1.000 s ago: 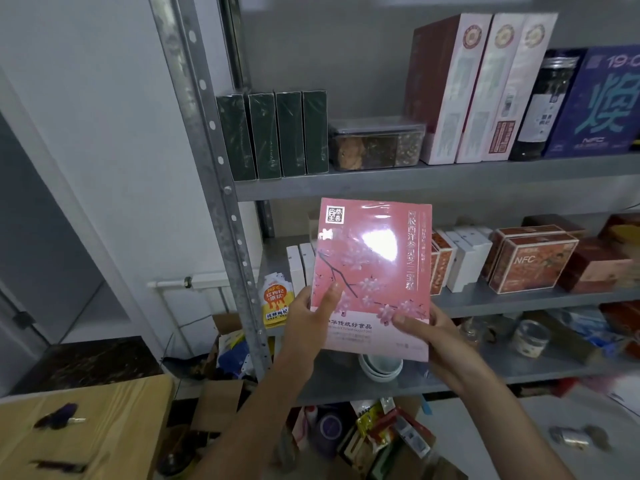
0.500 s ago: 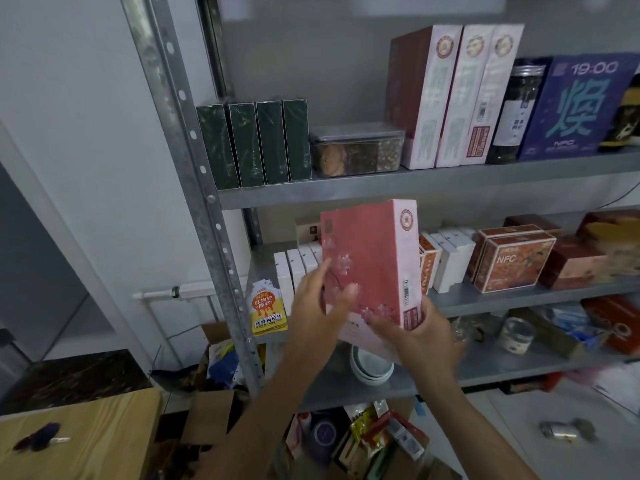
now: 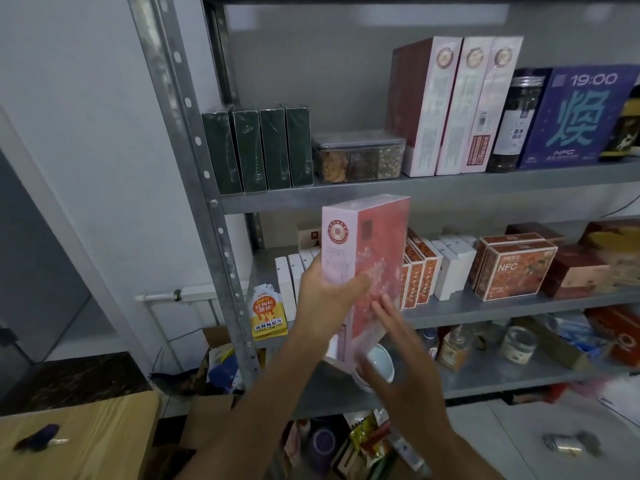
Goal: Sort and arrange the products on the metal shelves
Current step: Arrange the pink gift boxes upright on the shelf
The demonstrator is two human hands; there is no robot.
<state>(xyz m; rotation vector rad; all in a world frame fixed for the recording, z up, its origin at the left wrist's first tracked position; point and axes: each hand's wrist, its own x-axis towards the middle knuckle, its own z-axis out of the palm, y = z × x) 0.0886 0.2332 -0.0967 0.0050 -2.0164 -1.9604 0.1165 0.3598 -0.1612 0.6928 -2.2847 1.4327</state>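
Midway, by the look of it. Gripping the pink box (image 3: 367,258) upright in the left hand (image 3: 325,299), before the middle shelf (image 3: 502,306); right hand (image 3: 401,362) open, flat against its lower face. Already lined up on the top shelf (image 3: 415,192): 3 matching boxes (image 3: 453,109), 4 green boxes (image 3: 258,150). Left to do: shelving this one, sorting the jumbled bottom shelf (image 3: 491,372).

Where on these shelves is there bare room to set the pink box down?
The lower shelf has bare metal right of the bowls, in front of the glass jar. The top shelf and middle shelf are crowded, packed side by side.
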